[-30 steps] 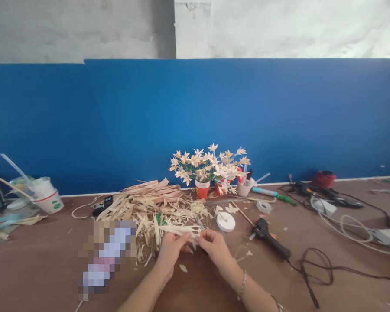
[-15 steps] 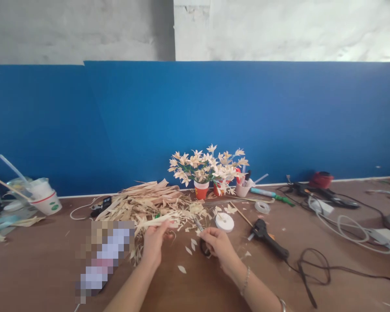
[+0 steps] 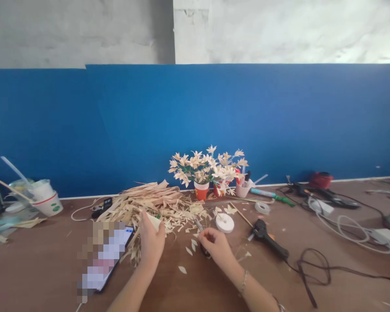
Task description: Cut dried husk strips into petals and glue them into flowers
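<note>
My left hand (image 3: 151, 241) is closed around a pale dried-leaf strip (image 3: 154, 220), held upright at the near edge of a heap of dried leaf strips (image 3: 151, 203). My right hand (image 3: 214, 245) rests on the brown table (image 3: 198, 286) with its fingers closed on the dark handles of small scissors (image 3: 200, 229), whose blades point away toward the heap. Small cut leaf pieces (image 3: 182, 269) lie between and in front of my hands.
A phone (image 3: 108, 255) lies left of my left hand. Behind stand cups of handmade leaf flowers (image 3: 208, 167), a white tape roll (image 3: 225, 222), a black glue gun (image 3: 269, 238) with its cord (image 3: 315, 268), and a paper cup (image 3: 47, 200) far left. Cables and tools crowd the right.
My hands have parted. The left hand has drawn the leaf strip leftward and turned it upright; the right hand has dropped onto the scissors on the table.
</note>
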Available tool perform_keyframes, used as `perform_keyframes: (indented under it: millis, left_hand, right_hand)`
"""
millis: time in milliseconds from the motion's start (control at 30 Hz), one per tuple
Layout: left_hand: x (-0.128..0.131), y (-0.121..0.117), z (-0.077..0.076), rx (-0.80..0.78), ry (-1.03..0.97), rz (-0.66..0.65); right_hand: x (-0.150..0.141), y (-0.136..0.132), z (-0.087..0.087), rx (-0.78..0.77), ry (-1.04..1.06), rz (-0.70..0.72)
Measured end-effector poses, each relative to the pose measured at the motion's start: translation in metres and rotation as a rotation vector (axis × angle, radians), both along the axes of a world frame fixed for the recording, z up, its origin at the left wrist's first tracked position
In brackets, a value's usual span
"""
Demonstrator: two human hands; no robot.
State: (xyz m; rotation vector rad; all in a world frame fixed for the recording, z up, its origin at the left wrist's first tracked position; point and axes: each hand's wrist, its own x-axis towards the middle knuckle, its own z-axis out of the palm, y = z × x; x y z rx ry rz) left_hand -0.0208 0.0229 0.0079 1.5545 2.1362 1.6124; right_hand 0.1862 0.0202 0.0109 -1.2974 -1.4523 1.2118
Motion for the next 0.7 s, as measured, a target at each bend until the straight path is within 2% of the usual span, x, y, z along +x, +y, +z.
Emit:
perform_keyframes:
  millis: [67,100,233,300,467,700]
  left_hand:
    - [0.003,-0.004,0.005,0.061,0.183,0.047]
    - [0.006,-0.007,0.008,0.087,0.267,-0.005]
    - [0.022,-0.019,0.015,0.063,0.48,-0.419]
    - [0.029,-0.023,0.015,0.023,0.495,-0.529]
    - [0.033,-0.023,0.012,-0.014,0.469,-0.546]
    - [0.031,-0.017,0.01,0.028,0.495,-0.515]
  right_hand:
    - [0.0,0.0,-0.001,0.031,-0.036,0.009]
    - [0.0,0.0,-0.002,0.049,-0.055,0.017]
    - [-0.003,0.0,0.0,0.162,-0.125,0.064]
    - [-0.005,0.0,0.005,0.25,-0.168,0.086]
    - [-0.011,0.0,0.015,0.431,-0.308,0.133]
    - [-0.022,0.004,0.011,0.507,-0.532,0.077]
